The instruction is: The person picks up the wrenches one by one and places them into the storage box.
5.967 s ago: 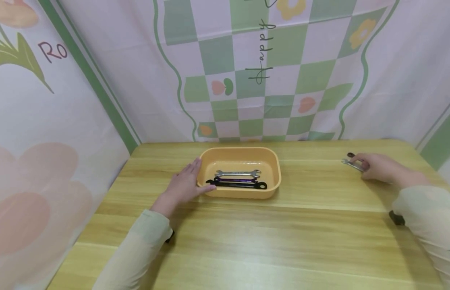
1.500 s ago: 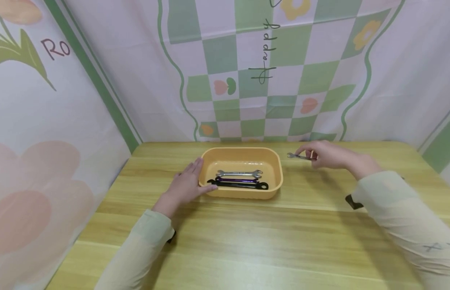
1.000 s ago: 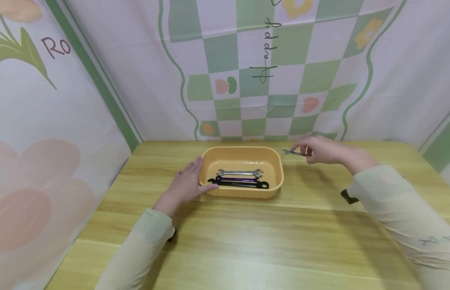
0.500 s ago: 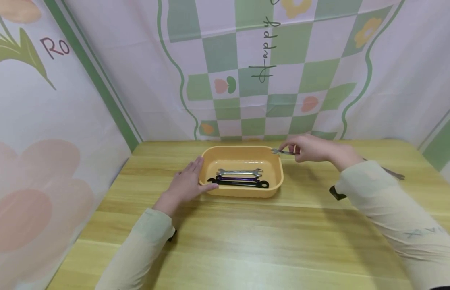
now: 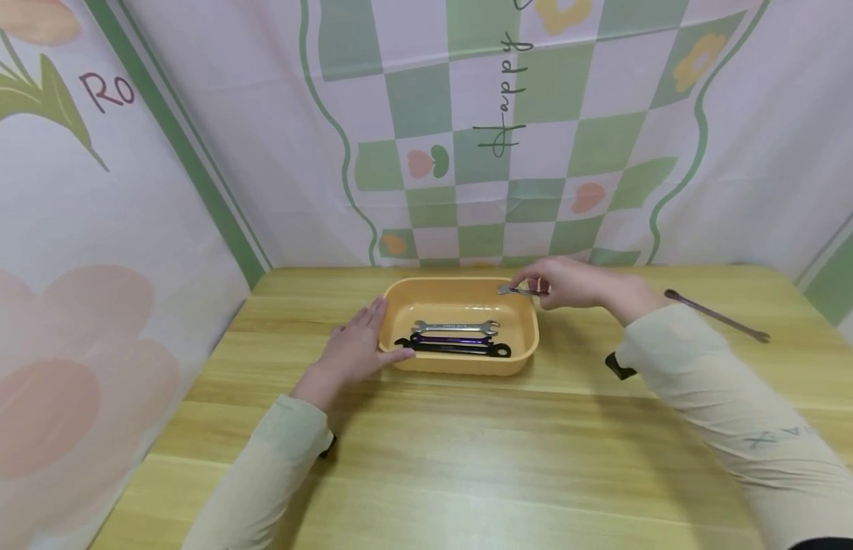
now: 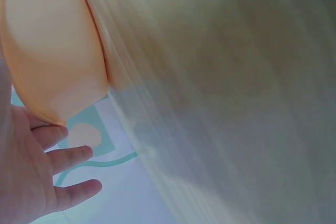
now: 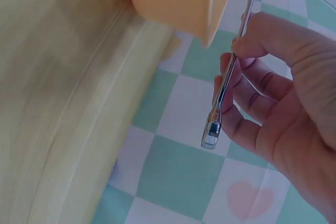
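My right hand [image 5: 570, 284] pinches a small silver wrench [image 7: 227, 80] between thumb and fingers. In the head view that wrench overlaps the back right corner of a yellow-orange plastic tray [image 5: 460, 367], held above its rim. Inside the tray lie a silver open-end wrench [image 5: 453, 328], a purple wrench [image 5: 450, 339] and a black wrench [image 5: 460, 350], roughly side by side. My left hand [image 5: 350, 347] rests against the tray's left end, fingers straight along the outside and thumb over the front rim. The left wrist view shows the fingers [image 6: 71, 158] spread by the tray wall.
A long dark wrench [image 5: 716, 315] lies on the wooden table [image 5: 467, 458] at the right, beyond my right forearm. Behind the table hangs a cloth [image 5: 477, 191] with green and white checks. A second printed cloth [image 5: 124, 229] hangs on the left.
My right hand has picked up the small silver wrench at the table's right and carried it left to the tray. The long dark wrench is now uncovered. The left hand has stayed on the tray.
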`<state>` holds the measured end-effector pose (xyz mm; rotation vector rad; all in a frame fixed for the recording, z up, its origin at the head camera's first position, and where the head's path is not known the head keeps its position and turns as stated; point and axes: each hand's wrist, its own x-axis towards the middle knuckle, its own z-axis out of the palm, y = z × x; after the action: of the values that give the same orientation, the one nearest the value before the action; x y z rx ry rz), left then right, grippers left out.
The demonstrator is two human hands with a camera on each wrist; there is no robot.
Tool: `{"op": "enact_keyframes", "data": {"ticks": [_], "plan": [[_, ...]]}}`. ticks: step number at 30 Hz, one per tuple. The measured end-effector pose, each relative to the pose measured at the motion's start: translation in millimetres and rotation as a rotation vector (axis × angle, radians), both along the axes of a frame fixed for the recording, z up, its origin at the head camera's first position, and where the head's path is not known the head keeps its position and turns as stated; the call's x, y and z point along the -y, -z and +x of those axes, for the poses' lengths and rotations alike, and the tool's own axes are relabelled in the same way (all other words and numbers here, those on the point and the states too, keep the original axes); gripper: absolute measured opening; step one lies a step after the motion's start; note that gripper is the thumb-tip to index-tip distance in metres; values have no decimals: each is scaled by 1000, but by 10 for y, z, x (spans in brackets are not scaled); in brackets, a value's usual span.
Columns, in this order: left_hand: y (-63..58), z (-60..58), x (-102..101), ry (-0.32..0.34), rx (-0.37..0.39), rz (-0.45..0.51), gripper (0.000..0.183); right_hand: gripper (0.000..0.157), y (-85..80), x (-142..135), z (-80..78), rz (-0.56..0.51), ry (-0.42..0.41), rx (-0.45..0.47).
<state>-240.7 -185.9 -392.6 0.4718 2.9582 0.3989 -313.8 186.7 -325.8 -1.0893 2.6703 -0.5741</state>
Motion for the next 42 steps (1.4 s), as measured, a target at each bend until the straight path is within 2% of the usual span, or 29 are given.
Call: {"op": "enact_keyframes", "data": {"ticks": [9,22,32,42], "plan": [[-12,-5,-6,5,-2,-5,112,59,-1,151,14,33,-20,-5],[-27,5,3,3,-3,-1,112,54,38,427,0,15,-86,15],[2,-4,15,7,-5,8,113,55,49,638,-15,12,-92,48],[-18,1,7,5,-5,6,113,58,144,777,-73,26,-99,73]]}}
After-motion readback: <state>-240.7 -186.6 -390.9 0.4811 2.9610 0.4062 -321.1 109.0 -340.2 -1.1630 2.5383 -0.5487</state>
